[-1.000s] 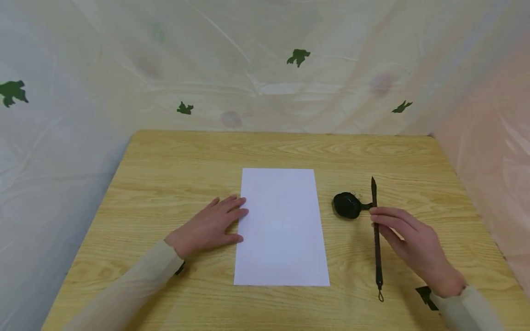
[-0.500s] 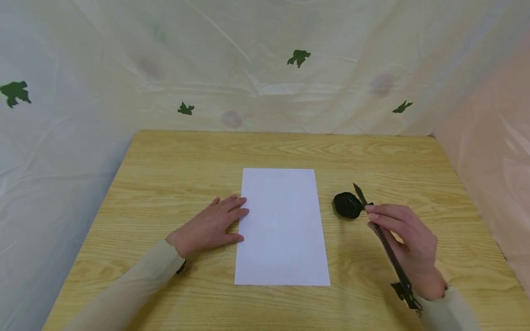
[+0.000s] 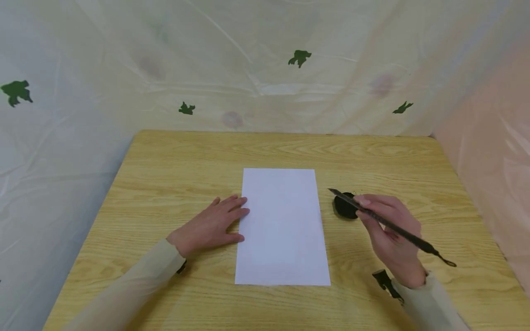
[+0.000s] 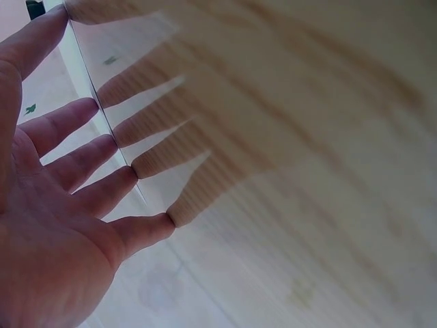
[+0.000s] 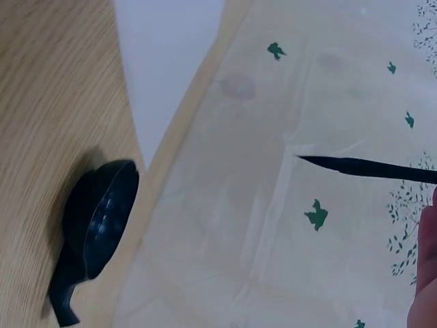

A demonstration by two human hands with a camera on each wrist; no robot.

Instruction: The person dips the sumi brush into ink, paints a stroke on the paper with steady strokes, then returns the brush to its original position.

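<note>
A blank white sheet of paper [image 3: 281, 230] lies on the wooden table. My left hand [image 3: 209, 227] rests at its left edge with fingers spread, the fingertips on the sheet. In the left wrist view the fingers of the left hand [image 4: 54, 205] look straight, tips pressed down. My right hand [image 3: 393, 230] pinches a dark writing brush [image 3: 389, 224] by its shaft, raised above the table. The brush tip points left in the head view, passing over a small black ink dish [image 3: 344, 212]. In the right wrist view the dish [image 5: 102, 215] shows its short handle; the brush tip [image 5: 341, 165] is apart from it.
The wooden table [image 3: 186, 161] has light grain and a rounded far left corner. Pale sheeting [image 3: 248, 55] with green bird shapes hangs behind it, and a pinkish sheet [image 3: 492, 115] hangs on the right. A dark wrist device [image 3: 384, 280] sits at the right sleeve.
My right hand has moved slightly left and turned the brush, so its tip swung from pointing away to pointing left over the dish. The left hand and paper have stayed put.
</note>
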